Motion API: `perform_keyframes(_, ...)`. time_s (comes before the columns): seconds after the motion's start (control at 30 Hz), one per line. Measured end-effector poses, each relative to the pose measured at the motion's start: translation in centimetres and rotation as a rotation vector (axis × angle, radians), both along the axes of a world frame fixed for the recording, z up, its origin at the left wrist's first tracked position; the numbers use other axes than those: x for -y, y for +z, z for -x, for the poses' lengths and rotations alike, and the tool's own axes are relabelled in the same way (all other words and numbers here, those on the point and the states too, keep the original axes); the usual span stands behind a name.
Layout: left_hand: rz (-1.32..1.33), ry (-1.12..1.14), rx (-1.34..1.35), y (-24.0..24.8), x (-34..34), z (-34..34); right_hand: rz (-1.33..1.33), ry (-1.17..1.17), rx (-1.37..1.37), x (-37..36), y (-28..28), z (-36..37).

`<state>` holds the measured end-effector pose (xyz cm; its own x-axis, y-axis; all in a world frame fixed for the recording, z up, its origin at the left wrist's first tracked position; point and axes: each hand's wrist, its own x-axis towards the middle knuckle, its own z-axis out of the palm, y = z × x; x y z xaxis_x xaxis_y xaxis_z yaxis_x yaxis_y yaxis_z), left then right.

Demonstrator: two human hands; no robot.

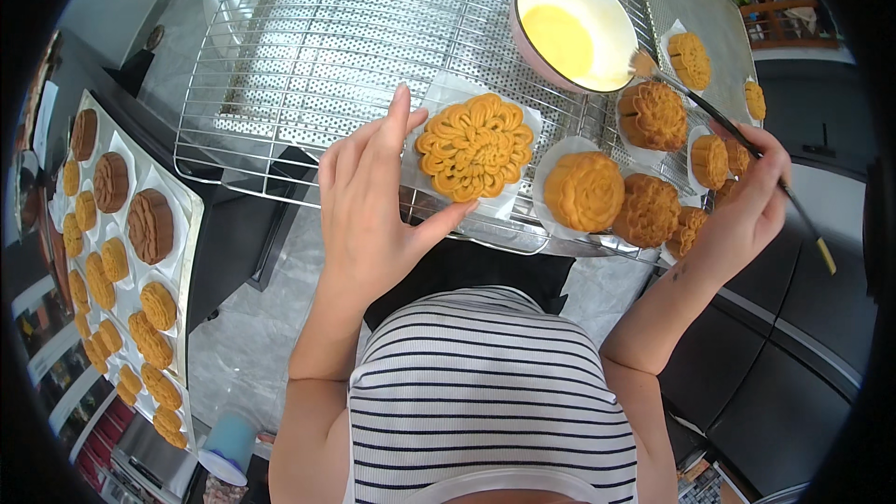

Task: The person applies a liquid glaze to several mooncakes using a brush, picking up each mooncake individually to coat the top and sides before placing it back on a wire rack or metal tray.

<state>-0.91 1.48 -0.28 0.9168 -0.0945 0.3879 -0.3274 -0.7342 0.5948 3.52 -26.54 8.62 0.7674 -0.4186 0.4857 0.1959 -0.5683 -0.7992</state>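
Note:
In my right hand [754, 189] is a long black-handled pastry brush [707, 108], its brown bristles by the rim of a white bowl [611, 23] with pink outside. Yellow liquid [558, 40], which looks like egg wash, lies in the bowl. My left hand [371, 177] is spread beside a large flower-patterned mooncake [476, 147] on square white paper, the thumb at its near edge. To the right of that one sits a round rose-patterned mooncake [584, 191], with darker, glossier mooncakes [651, 116] beyond it.
Everything rests on a wire cooling rack [280, 145] over a perforated metal surface. At the right lies a tray [714, 14] with more mooncakes on paper. On the left stands another tray [192, 224] holding several orange and brown mooncakes. A blue cup-like container [230, 443] is at lower left.

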Motion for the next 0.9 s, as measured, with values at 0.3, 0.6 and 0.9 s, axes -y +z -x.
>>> perform_keyframes(0.3,0.010,-0.032,0.015,-0.1,-0.4,0.0,0.402,0.517,0.115,1.1,1.0,2.8)
perform_keyframes(0.6,0.033,-0.036,-0.017,-0.2,-0.4,0.0,0.259,0.772,-0.029,-6.7,-1.0,2.1)
perform_keyframes(0.9,0.073,-0.052,-0.034,-0.1,-0.5,0.0,0.258,0.773,-0.002,-7.0,-0.9,1.4)
